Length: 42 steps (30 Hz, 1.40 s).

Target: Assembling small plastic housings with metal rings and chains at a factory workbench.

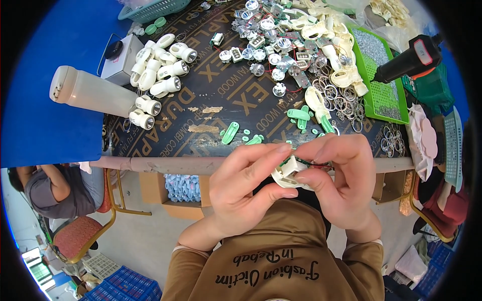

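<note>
While both hands pinch it between them, the white plastic shell (287, 173) sits under the left hand (244, 188) fingertips and against the right hand (341, 178), just off the table edge (165, 163).

White bottle (93, 92), green tray (382, 75), black screwdriver (409, 61), perhaps metal rings (336, 98).

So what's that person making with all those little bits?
Both hands, left hand and right hand, hold a small white shell with a green board and thin wires tucked in, just above the table edge. Finished white torches lie on the left; loose green clips and metal rings are spread ahead.
</note>
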Tool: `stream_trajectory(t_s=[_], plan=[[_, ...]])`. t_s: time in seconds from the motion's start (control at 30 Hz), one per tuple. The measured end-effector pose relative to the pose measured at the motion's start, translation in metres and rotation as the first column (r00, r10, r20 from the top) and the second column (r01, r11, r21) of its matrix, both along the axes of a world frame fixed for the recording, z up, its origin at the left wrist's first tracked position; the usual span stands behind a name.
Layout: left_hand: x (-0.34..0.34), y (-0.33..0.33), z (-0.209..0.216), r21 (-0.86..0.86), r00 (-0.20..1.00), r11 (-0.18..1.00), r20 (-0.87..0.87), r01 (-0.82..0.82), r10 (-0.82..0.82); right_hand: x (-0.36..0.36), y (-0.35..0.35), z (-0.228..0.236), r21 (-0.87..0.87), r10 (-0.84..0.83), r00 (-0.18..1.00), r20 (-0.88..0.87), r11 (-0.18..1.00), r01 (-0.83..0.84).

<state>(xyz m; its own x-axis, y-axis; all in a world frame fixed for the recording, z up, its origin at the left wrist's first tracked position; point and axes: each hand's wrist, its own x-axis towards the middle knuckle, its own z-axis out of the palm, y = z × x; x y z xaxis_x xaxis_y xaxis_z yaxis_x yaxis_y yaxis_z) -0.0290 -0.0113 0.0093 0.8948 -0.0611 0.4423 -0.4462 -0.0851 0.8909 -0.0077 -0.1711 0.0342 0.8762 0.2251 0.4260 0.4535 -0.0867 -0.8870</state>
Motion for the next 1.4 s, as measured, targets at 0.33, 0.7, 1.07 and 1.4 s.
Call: stream_trajectory(t_s=[0.33, 0.7, 1.07, 1.4], plan=[[0.002, 0.004, -0.006, 0.025, 0.997, 0.999, -0.071, 0.035, -0.034, 0.013, -0.008, 0.006, -0.317, 0.148, 0.989, 0.004, 0.938, -0.139], [0.008, 0.003, -0.013, -0.142, 0.997, 0.989, -0.051, 0.049, -0.057, 0.008, -0.002, -0.02, -0.297, 0.036, 0.916, 0.4, 0.95, 0.092], [0.078, 0.071, -0.025, 0.353, 0.939, 0.877, 0.016, -0.326, 0.343, 0.078, -0.078, -0.031, -0.617, -0.24, 0.856, 0.457, 0.608, 0.5], [0.078, 0.063, -0.021, 0.688, 0.903, 0.589, 0.281, -0.425, 0.324, 0.11, -0.086, -0.036, -0.808, -0.064, 0.859, 0.508, 0.312, 0.5]])
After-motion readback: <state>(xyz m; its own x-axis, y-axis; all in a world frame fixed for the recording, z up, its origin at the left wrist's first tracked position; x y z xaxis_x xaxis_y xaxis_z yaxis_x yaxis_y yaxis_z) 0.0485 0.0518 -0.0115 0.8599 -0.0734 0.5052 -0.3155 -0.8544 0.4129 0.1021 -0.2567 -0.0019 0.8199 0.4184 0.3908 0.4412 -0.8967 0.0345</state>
